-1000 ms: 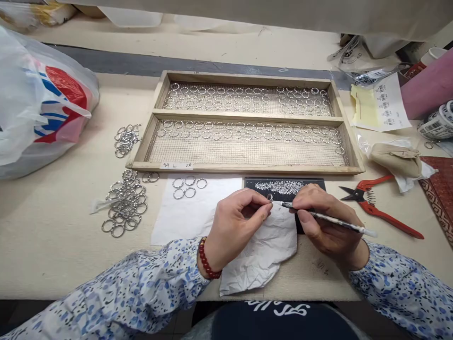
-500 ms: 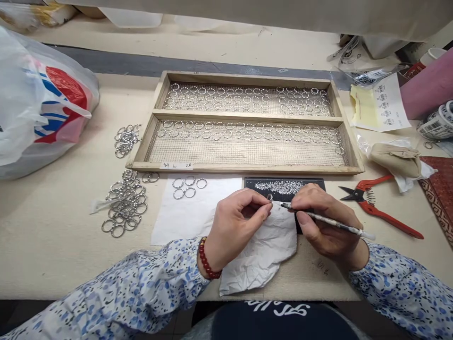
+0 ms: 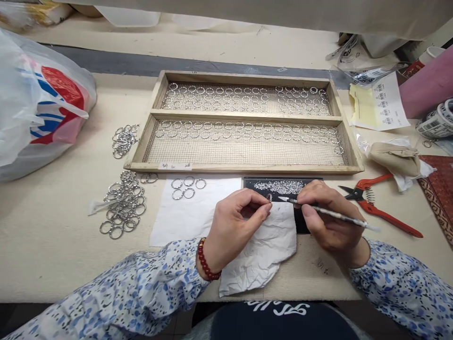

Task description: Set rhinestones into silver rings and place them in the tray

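Between thumb and forefinger, my left hand (image 3: 238, 221) pinches a small metal ring (image 3: 269, 197), most of it hidden by the fingertips. My right hand (image 3: 329, 215) grips a thin pen-like stick (image 3: 329, 212) with a pale pointed tip, held just right of the ring and apart from it. Beneath the hands lies a black tray (image 3: 304, 225) with many tiny shiny stones (image 3: 279, 186) spread over its far part. A crumpled white cloth (image 3: 260, 264) covers the tray's near left side. Several loose rings (image 3: 188, 193) rest on a white sheet (image 3: 177, 222) to the left.
A wooden frame with wire mesh (image 3: 244, 167) holds rows of rings behind the hands. Piles of rings (image 3: 123, 203) lie at left, near a plastic bag (image 3: 46, 108). Red-handled cutters (image 3: 385, 210) lie open at right, below a beige pouch (image 3: 394, 158) and a label sheet (image 3: 389, 104).
My right hand has shifted slightly right, drawing the stick's tip away from the ring and up over the black tray. My left hand keeps its pinch on the ring.
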Demonstrator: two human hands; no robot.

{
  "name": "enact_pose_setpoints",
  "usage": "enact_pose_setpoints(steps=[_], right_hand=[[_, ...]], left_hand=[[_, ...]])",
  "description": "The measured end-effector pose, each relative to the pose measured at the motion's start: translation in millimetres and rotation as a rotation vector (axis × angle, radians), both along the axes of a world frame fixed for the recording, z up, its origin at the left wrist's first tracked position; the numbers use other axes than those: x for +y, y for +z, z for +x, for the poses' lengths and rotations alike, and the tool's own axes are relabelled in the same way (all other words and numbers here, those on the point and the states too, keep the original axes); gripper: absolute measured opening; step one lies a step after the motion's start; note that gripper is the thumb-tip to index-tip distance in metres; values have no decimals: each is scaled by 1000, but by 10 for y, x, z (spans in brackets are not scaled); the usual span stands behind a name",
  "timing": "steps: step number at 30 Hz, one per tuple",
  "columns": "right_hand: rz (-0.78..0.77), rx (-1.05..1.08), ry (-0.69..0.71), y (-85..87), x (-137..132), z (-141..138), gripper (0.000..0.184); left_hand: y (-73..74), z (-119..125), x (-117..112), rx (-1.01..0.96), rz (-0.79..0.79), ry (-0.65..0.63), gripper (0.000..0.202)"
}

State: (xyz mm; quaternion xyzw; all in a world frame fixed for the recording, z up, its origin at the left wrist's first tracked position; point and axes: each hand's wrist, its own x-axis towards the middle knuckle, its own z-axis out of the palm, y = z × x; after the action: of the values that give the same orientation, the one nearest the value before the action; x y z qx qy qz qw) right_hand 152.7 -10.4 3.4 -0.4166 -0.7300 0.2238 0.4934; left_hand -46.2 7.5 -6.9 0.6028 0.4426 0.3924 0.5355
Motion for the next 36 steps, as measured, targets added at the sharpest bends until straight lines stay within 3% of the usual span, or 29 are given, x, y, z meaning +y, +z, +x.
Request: enact_pose_setpoints(steps=[4, 19, 25, 29, 36], right_hand=[[-57, -96, -100, -17, 47, -10, 10], [-57, -185, -65, -48, 107, -45, 9], [-55, -72, -65, -30, 62, -35, 15], [-6, 58, 26, -20, 17, -28, 25], [-17, 72, 95, -32, 9, -30, 30]], left_hand=[[20, -1, -2, 25, 14, 5, 2], [24, 0, 0, 25, -6, 3, 4], [24, -3, 5, 37, 18, -1, 4], [15, 0, 9, 33, 21, -8, 3], [0, 8, 12, 31, 25, 0, 4]])
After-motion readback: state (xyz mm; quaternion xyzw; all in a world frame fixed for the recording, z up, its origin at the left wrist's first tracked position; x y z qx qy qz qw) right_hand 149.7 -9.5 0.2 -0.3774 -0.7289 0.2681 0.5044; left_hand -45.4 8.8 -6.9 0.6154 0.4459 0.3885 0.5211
